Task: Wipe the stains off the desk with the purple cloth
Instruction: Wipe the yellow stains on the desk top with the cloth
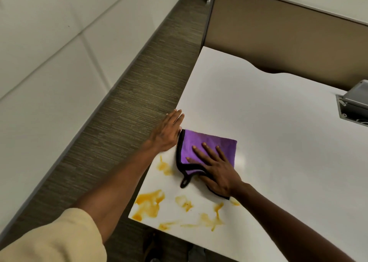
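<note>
The white bench (268,134) fills the right of the view, and every place below is given from the purple cloth (207,148) lying on it near the bench's left edge. The cloth is folded into a rough square; its longer run goes from the far-left corner down toward the near-right, where it passes under the palm. Its black hanging loop points at the person, off the near-left corner.

The right hand (217,172) lies flat on the near half of the cloth, fingers straight and spread, pointing away and slightly left. That grip is no clasp at all: an open palm pressing down, which probably serves to spread pressure over a wide patch for wiping.

The left hand (169,130) rests just left of the cloth on the bench's edge, fingers straight and together, holding nothing; likely bracing the body.

The orange stains (149,204) lie nearer the person than the cloth, mostly unwiped, with one smear just beside its left hem.
</note>
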{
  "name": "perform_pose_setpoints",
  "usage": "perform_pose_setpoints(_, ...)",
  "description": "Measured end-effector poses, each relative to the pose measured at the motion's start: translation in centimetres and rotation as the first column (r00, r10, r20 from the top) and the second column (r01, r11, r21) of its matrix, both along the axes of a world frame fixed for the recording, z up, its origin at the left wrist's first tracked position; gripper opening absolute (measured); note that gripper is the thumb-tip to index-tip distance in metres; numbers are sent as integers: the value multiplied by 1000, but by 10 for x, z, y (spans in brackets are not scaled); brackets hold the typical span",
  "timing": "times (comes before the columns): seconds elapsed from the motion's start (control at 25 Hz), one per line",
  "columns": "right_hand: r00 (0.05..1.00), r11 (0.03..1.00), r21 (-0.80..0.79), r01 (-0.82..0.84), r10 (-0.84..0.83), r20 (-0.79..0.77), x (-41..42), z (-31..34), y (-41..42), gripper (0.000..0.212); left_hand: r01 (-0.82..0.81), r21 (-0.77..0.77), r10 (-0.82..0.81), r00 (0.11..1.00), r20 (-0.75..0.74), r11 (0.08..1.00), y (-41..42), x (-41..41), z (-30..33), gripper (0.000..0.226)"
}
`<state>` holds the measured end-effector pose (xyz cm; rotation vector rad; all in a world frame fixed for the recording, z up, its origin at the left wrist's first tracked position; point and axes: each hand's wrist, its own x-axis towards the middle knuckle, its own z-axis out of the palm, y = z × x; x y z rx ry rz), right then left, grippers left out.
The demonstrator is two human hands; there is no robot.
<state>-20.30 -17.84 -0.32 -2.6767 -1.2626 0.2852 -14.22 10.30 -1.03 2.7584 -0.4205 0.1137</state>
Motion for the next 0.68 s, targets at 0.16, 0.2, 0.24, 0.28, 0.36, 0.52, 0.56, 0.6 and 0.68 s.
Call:
perform_pose_setpoints(0.16,999,999,17,33,-33,-8,17,9,-53,55,18,-22,-18,1000,-10,1000,-10,0,-1,56)
perform_pose_setpoints(0.2,989,989,16,147,-147,-13,24,12,-50,54,28,-17,-28,1000,-11,999,-15,3,-1,56)
perform_pose_setpoints(0.24,965,965,8,263,-263,-15,27,15,-38,54,31,-2,-31,999,-18,1000,-20,7,-1,57)
perform_pose_setpoints(0.28,936,936,-11,351,-351,-4,24,17,-22,56,27,21,-27,999,-28,999,-24,10,-1,57)
perform_pose_setpoints(0.36,928,927,-48,372,-371,27,4,15,6,60,25,47,-24,999,-37,999,-28,18,-1,58)
perform_pose_setpoints(0.52,995,993,-57,102,-102,2,-40,4,-18,61,54,-19,-54,999,4,998,-26,22,-3,57)
perform_pose_setpoints(0.56,998,997,-31,66,-66,-16,-40,6,-32,60,48,-28,-48,999,13,998,-26,21,-4,57)
perform_pose_setpoints(0.6,998,998,-7,62,-62,-33,-37,8,-45,59,41,-31,-41,999,14,999,-26,21,-4,57)
perform_pose_setpoints(0.68,983,984,11,177,-176,-49,-25,13,-60,58,45,-4,-45,999,15,999,-28,22,-5,57)
